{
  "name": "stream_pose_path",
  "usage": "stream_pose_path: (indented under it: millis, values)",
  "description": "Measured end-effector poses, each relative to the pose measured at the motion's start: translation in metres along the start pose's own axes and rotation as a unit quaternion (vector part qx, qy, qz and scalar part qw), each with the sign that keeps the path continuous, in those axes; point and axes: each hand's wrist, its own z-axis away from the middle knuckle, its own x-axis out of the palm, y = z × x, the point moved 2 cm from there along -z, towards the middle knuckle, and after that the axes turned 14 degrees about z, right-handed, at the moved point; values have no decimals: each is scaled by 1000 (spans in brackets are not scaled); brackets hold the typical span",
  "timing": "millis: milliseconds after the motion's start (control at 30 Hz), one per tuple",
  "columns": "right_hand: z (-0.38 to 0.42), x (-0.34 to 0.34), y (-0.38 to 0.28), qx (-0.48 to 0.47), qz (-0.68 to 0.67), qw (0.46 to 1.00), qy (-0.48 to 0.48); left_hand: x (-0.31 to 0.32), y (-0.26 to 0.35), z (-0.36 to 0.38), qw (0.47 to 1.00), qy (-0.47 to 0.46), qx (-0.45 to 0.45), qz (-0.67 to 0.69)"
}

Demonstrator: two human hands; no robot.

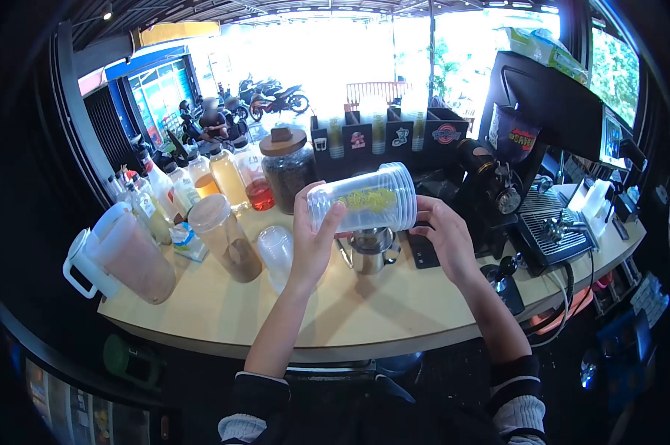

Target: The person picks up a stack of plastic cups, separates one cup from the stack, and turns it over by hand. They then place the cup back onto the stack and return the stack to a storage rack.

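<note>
A stack of clear plastic cups [361,200] with a yellow-green print lies sideways in the air between my hands, above the counter. My left hand [313,241] wraps around its base end, thumb on the near side. At the rim end on the right, my right hand [446,233] grips the lipped edges with curled fingers. Below the stack stands a steel milk pitcher [370,256], its top partly hidden by the cups. Close to my left wrist, another clear plastic cup [277,252] leans on the counter.
A lidded container of brown powder [227,241], a pitcher [131,256] and several bottles [227,178] fill the left side. Behind stand a wood-lidded jar [287,174] and a black cup holder [439,137]. On the right are a grinder [491,174] and an espresso machine [550,222].
</note>
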Motion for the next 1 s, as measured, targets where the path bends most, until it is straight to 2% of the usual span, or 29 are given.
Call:
stream_pose_path:
  millis: [33,100,133,233,567,633,767,833,1000]
  values:
    - [0,-5,-3,-1,-2,1000,1,6,-4,-4,1000,8,-14,16]
    - [2,-11,-11,-64,88,994,-16,16,-13,-10,1000,-13,3,-12]
    - [0,-16,-8,-59,53,997,-5,21,-16,-12,999,-33,21,-37]
    - [-3,-32,-6,-69,67,995,-15,33,-23,-14,994,-25,25,-101]
    - [-5,-54,5,-98,106,989,-27,48,-41,-10,997,22,-28,-67]
    - [-8,-57,6,-94,84,991,-33,51,-41,-11,996,35,10,-80]
    - [-16,-60,8,-90,99,990,-40,48,-45,-11,997,37,14,-70]
    - [-19,-61,9,-77,101,991,-50,43,-50,-12,993,26,63,-98]
    - [-24,-63,11,-80,119,988,-56,41,-52,-11,990,17,87,-106]
